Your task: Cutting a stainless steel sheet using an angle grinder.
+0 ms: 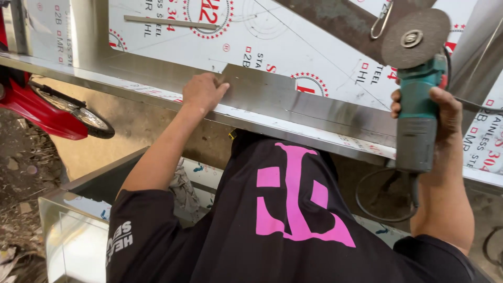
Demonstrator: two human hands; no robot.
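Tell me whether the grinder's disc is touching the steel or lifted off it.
Lifted off. The right hand holds the angle grinder upright, its disc raised above the steel strip.

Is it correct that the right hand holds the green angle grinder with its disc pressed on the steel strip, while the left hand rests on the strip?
Not quite. In the head view, the right hand holds the green angle grinder raised, its disc clear of the steel strip, not pressed on it. The left hand does rest on the strip.

Our left hand presses on the steel strip, which runs rightward toward our right hand gripping the angle grinder; a motorbike stands far left of both.
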